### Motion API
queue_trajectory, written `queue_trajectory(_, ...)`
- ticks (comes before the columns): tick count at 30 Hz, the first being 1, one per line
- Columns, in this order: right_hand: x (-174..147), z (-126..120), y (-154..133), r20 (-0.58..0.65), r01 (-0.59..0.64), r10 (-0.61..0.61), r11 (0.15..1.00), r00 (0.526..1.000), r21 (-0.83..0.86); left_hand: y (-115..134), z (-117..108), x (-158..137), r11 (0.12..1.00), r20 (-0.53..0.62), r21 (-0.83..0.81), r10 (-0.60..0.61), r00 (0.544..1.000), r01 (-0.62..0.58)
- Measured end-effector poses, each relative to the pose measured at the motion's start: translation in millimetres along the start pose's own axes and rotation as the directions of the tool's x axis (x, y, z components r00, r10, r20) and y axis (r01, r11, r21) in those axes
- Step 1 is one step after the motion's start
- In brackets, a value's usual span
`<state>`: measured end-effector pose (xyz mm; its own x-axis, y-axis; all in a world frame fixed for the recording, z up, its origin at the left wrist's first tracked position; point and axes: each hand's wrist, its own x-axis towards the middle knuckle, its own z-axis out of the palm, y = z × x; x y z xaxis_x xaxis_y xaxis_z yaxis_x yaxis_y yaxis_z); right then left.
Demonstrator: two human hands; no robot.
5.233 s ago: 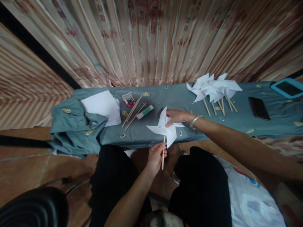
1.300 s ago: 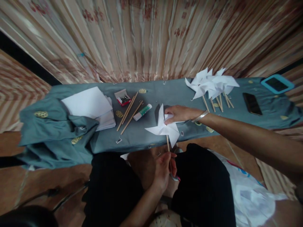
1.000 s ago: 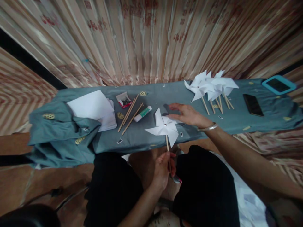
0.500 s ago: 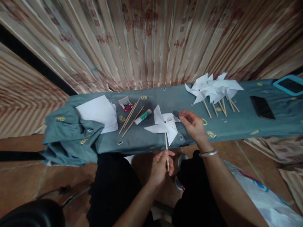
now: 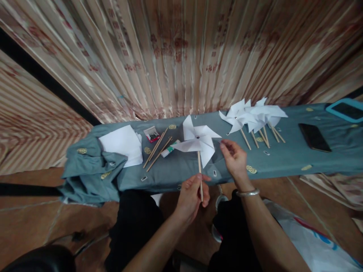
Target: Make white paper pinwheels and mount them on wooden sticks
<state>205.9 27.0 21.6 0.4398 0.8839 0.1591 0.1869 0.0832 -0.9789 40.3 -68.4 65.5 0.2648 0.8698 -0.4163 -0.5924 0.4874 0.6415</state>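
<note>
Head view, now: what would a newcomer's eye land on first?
First, probably the white paper pinwheel at the centre, its stick gripped in the left hand, with the right hand close to one blade tip. Next, the overlapping cluster of white pinwheels farther back to the right on the grey-green cloth. Then the bright blue frame at the far right edge.

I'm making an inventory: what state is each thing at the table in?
Held pinwheel: folded, fastened at its centre
Left hand: closed on that pinwheel's stick
Right hand: partly curled beside that pinwheel, contact unclear
Other pinwheels: clustered, overlapping
Small box: open, metallic pieces inside
Loose sticks: lying down
Glue stick: lying, partly hidden
Paper: loosely stacked
Phone: flat, screen dark
Blue-framed device: screen dark
Cloth: bunched at left
</note>
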Motion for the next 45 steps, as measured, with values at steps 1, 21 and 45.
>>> queue_trajectory(1, -1.0, 2.3, -2.4, 0.025, -0.082, 0.08, 0.993, 0.996, 0.088, 4.5, 1.7, 1.8, 1.0, 0.012, 0.008, 0.008, 1.0, -0.008)
queue_trajectory(21, -16.7, 24.5, -34.3, 0.508, -0.517, 0.282, 0.751, 0.814, 0.411, 7.4, -3.1, 63.7, 0.976, 0.163, 0.21, 0.014, 0.987, -0.049)
queue_trajectory(45, -3.2, 21.4, -18.4, 0.415, -0.371, 0.249, 0.895, 0.875, 0.247, 11.8, -13.2, 81.7, 0.976, -0.059, 0.213, 0.045, 0.997, -0.031)
